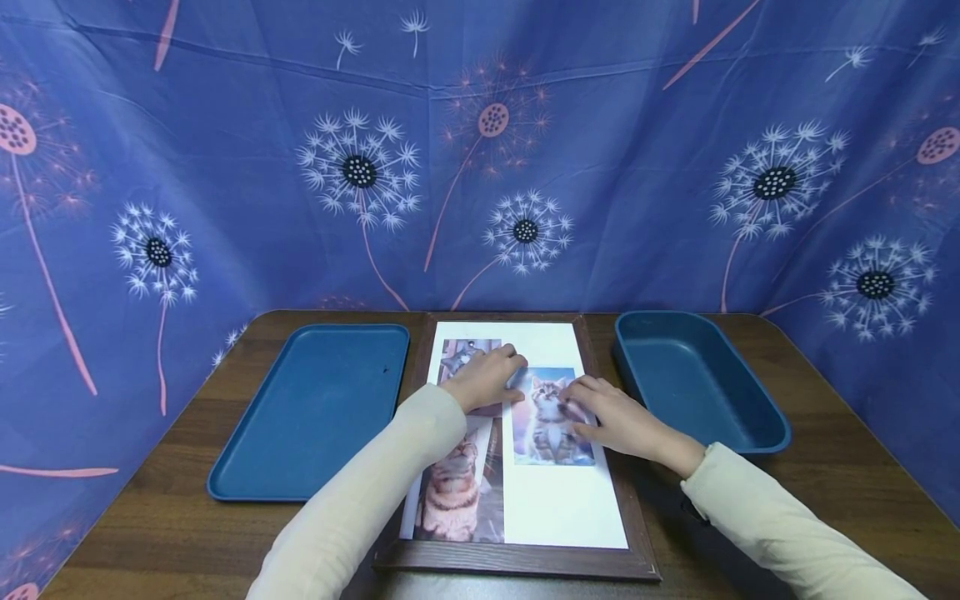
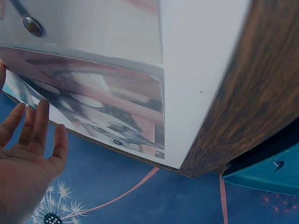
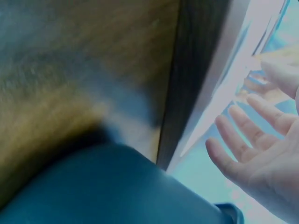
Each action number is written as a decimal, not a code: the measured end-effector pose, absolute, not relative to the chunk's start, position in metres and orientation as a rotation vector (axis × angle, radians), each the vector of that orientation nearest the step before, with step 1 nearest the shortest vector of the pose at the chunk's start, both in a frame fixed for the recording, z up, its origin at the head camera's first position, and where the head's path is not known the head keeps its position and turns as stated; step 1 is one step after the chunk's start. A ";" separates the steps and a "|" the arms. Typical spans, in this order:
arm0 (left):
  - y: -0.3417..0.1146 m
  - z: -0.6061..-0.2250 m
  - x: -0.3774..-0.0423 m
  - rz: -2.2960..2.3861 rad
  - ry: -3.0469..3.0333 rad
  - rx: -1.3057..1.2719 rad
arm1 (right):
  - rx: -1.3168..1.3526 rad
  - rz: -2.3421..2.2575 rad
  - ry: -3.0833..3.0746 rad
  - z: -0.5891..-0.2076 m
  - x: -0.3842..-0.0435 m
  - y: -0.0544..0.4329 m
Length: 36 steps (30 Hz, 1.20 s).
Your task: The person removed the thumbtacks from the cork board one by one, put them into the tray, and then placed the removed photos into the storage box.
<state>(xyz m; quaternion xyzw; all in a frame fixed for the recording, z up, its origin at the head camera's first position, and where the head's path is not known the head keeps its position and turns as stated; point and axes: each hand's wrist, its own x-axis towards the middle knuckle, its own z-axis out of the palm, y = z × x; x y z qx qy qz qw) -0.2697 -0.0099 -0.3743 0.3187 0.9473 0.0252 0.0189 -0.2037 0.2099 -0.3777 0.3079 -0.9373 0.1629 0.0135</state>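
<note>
A kitten picture [image 1: 551, 433] on pale blue and pink lies on the right half of a white board with a dark wooden frame [image 1: 517, 558]. My left hand [image 1: 486, 379] reaches across the board, its fingertips at that picture's left edge. From the other side my right hand [image 1: 626, 421] lays its fingers over the right edge; in the right wrist view those fingers [image 3: 252, 140] are spread and nearly straight. Under my left arm are a grey cat picture [image 1: 459, 354], partly covered by the hand, and an orange cat picture [image 1: 453, 500], partly covered by the sleeve.
Left of the frame is a shallow blue tray [image 1: 315, 408] with a small dark mark near its right side. A deeper blue bin [image 1: 697, 383] stands to the right. Behind the brown wooden table [image 1: 172, 500] hangs a blue dandelion-print cloth [image 1: 465, 167].
</note>
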 end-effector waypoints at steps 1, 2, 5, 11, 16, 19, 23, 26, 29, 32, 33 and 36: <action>-0.010 -0.374 -0.269 0.076 2.947 1.002 | 0.965 0.510 -2.911 -0.376 -0.204 0.211; -0.010 -0.374 -0.270 0.077 2.945 1.003 | 0.968 0.514 -2.905 -0.374 -0.204 0.212; -0.010 -0.372 -0.268 0.068 2.943 1.002 | 0.953 0.534 -2.904 -0.370 -0.205 0.214; -0.010 -0.374 -0.270 0.046 2.938 0.994 | 0.924 0.560 -2.901 -0.362 -0.207 0.221; -0.009 -0.376 -0.273 0.048 2.943 1.004 | 0.928 0.589 -2.864 -0.353 -0.208 0.227; -0.009 -0.377 -0.274 0.066 2.945 1.009 | 0.920 0.595 -2.851 -0.349 -0.209 0.231; -0.010 -0.379 -0.275 0.087 2.953 1.022 | 0.894 0.624 -2.846 -0.345 -0.210 0.237; -0.010 -0.380 -0.275 0.096 2.962 1.030 | 0.867 0.646 -2.847 -0.340 -0.210 0.243; -0.010 -0.380 -0.275 0.113 2.966 1.020 | 0.843 0.644 -2.842 -0.335 -0.210 0.248; -0.011 -0.380 -0.274 0.133 2.966 1.005 | 0.823 0.643 -2.844 -0.332 -0.209 0.255; -0.011 -0.380 -0.273 0.137 2.966 1.002 | 0.817 0.644 -2.845 -0.332 -0.209 0.258; -0.012 -0.379 -0.273 0.137 2.966 1.006 | 0.797 0.647 -2.859 -0.330 -0.209 0.266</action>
